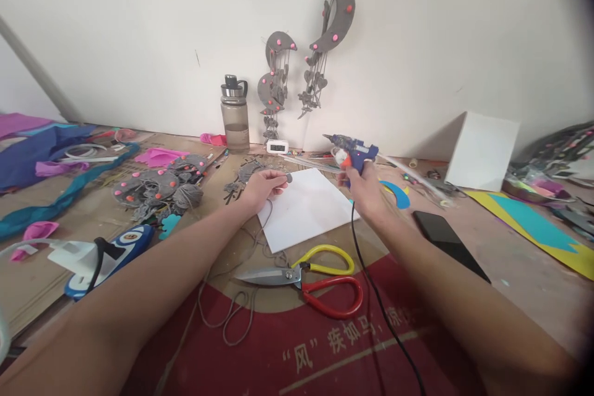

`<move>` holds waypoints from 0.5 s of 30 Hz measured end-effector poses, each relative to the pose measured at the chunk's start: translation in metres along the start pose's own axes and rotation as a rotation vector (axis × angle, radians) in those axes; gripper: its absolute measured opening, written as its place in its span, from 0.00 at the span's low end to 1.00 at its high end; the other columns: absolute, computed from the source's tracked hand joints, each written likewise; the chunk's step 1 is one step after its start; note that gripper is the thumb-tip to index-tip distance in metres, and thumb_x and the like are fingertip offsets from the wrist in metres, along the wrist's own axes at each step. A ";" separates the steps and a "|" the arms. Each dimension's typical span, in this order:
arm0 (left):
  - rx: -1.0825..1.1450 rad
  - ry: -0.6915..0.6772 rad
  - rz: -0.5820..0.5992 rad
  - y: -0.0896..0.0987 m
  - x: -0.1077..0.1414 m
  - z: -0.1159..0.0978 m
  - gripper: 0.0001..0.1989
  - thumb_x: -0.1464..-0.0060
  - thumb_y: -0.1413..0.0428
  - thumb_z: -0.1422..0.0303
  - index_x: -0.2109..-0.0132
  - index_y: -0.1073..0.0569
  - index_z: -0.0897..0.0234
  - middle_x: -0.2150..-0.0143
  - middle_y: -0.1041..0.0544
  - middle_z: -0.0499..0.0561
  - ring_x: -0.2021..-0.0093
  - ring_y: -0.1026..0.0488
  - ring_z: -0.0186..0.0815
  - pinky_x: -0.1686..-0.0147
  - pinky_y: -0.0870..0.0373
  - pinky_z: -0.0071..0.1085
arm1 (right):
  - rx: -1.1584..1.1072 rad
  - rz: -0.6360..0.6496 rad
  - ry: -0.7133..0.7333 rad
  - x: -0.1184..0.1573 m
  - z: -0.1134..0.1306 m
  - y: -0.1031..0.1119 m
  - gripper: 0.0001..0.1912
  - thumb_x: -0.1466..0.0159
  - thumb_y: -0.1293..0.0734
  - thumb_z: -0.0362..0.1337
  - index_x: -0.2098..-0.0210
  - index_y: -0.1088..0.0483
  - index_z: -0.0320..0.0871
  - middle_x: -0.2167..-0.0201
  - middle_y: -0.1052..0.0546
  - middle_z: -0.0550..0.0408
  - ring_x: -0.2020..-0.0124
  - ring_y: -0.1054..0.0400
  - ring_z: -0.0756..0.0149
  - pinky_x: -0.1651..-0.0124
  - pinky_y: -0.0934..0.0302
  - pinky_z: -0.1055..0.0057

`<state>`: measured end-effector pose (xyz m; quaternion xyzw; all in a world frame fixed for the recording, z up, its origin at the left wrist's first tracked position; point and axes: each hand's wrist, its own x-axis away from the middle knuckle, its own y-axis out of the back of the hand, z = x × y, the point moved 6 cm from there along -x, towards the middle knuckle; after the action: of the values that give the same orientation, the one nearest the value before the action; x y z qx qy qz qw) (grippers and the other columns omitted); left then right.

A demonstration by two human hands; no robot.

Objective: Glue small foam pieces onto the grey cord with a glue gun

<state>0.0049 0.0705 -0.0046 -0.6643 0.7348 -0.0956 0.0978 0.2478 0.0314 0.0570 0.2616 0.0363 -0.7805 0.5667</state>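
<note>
My left hand point(263, 190) pinches a small grey felt piece point(288, 178) over the left edge of a white sheet point(309, 210). Grey yarn point(253, 238) trails from near that hand down onto the cardboard. My right hand point(364, 189) is wrapped round the handle of a blue hot glue gun point(355, 151), held up at the sheet's far right with its nozzle pointing left. The gun's black cord point(371, 278) runs down toward me. Open-bladed scissors point(297, 275) with one yellow and one red handle lie just in front of the sheet.
At left lie a power strip point(109, 260), grey felt pieces with yarn point(160, 185) and coloured cloth point(46, 148). A water bottle point(235, 114) stands by the wall, where grey moon hangings point(341, 15) hang. At right are a phone point(448, 241), a white board point(482, 151) and coloured sheets point(533, 223).
</note>
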 end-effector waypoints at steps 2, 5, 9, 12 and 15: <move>0.025 0.006 -0.026 0.002 -0.001 0.000 0.11 0.60 0.33 0.72 0.67 0.26 0.70 0.71 0.24 0.52 0.73 0.27 0.29 0.75 0.34 0.24 | -0.164 0.032 -0.093 0.016 -0.015 -0.015 0.10 0.40 0.39 0.40 0.60 0.43 0.47 0.62 0.27 0.54 0.68 0.30 0.68 0.68 0.32 0.68; 0.054 0.024 -0.051 0.004 -0.002 0.000 0.09 0.57 0.35 0.74 0.67 0.26 0.70 0.72 0.24 0.52 0.73 0.26 0.30 0.73 0.31 0.25 | -0.306 0.141 -0.089 0.034 -0.016 -0.035 0.14 0.40 0.38 0.41 0.57 0.44 0.46 0.53 0.27 0.52 0.70 0.31 0.72 0.70 0.34 0.71; 0.047 0.026 -0.093 0.005 0.000 -0.001 0.08 0.55 0.37 0.75 0.66 0.27 0.70 0.71 0.24 0.53 0.72 0.25 0.31 0.72 0.30 0.25 | -0.297 0.221 0.019 0.045 -0.005 -0.041 0.13 0.39 0.37 0.39 0.55 0.43 0.46 0.53 0.27 0.52 0.75 0.35 0.75 0.74 0.39 0.73; -0.021 0.021 -0.142 0.007 0.003 -0.002 0.10 0.53 0.38 0.73 0.62 0.27 0.68 0.72 0.23 0.53 0.76 0.27 0.29 0.78 0.35 0.23 | -0.221 0.201 0.021 0.047 -0.004 -0.037 0.12 0.37 0.38 0.39 0.55 0.41 0.46 0.59 0.26 0.55 0.77 0.38 0.75 0.74 0.40 0.73; -0.058 0.007 -0.140 0.005 0.005 -0.002 0.12 0.53 0.37 0.71 0.60 0.28 0.68 0.74 0.23 0.52 0.79 0.30 0.27 0.80 0.39 0.21 | -0.152 0.232 -0.039 0.049 -0.008 -0.036 0.09 0.37 0.38 0.40 0.58 0.38 0.44 0.70 0.28 0.58 0.77 0.39 0.73 0.74 0.42 0.72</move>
<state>-0.0013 0.0663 -0.0039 -0.7163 0.6894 -0.0832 0.0691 0.2074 0.0048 0.0194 0.2052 0.0537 -0.7096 0.6720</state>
